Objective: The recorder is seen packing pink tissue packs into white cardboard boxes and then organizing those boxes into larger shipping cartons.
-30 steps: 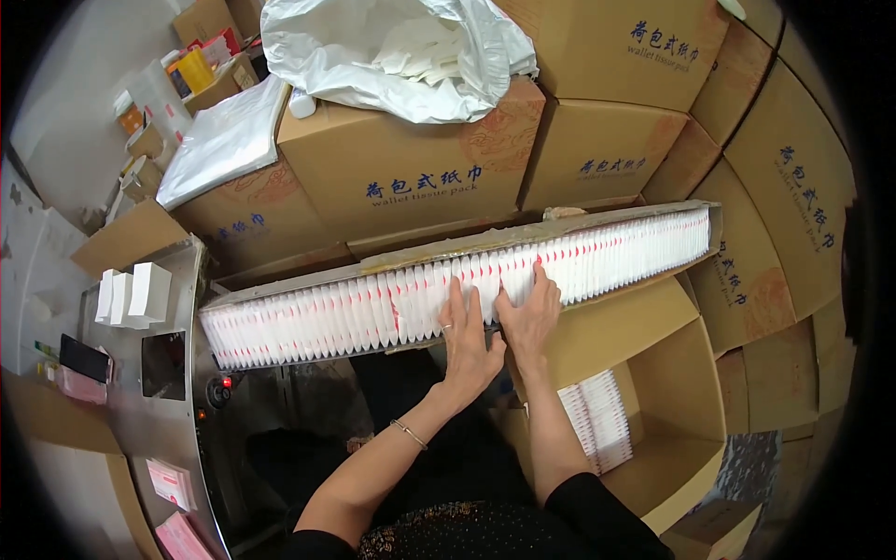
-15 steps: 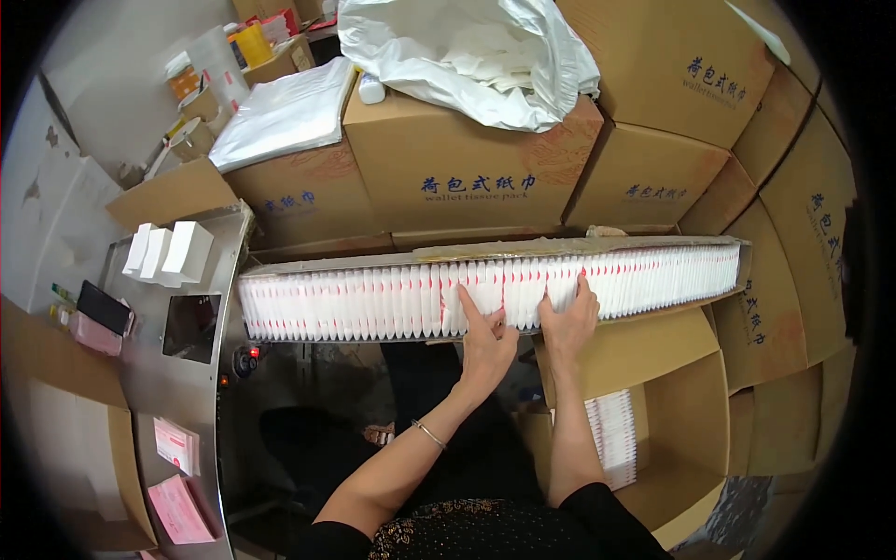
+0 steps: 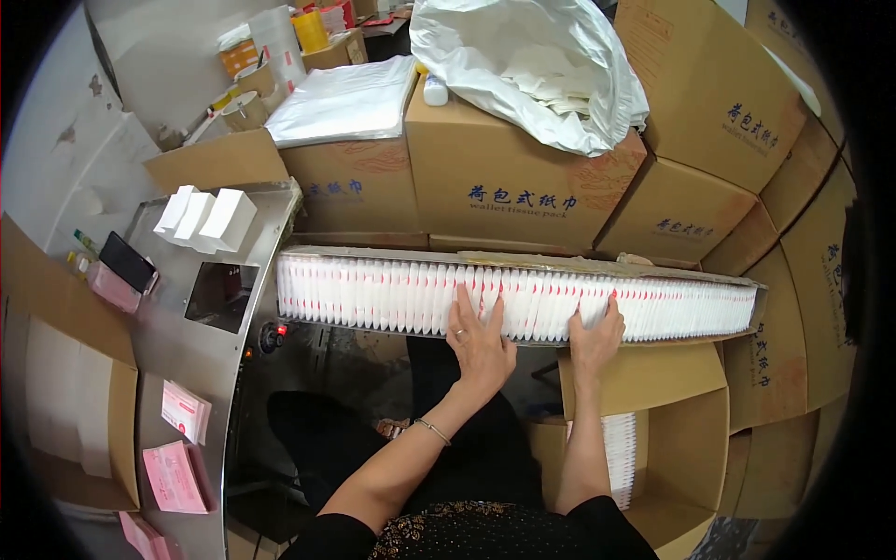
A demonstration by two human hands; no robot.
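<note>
A long row of white tissue packs (image 3: 373, 291) with red marks stands packed on edge in a shallow cardboard tray (image 3: 401, 254) that runs across in front of me. My left hand (image 3: 481, 347), a ring on one finger, lies against the middle of the row with its fingers spread, touching the packs. Farther right along the row, my right hand (image 3: 595, 343) rests on the packs, thumb and forefinger apart and the other fingers partly bent. Several packs stand between the two hands.
An open carton (image 3: 686, 439) with more packs (image 3: 618, 457) sits below right. On the left, a metal table (image 3: 210, 350) carries white blocks (image 3: 227, 220), a phone (image 3: 127, 261) and pink packages (image 3: 175, 476). Stacked cartons (image 3: 523, 191) and a white plastic bag (image 3: 457, 42) stand behind.
The view has shifted, so the scene sits farther right and a little lower. My left hand has gone from a pointing finger to spread fingers on the packs. My right hand keeps nearly the same pose.
</note>
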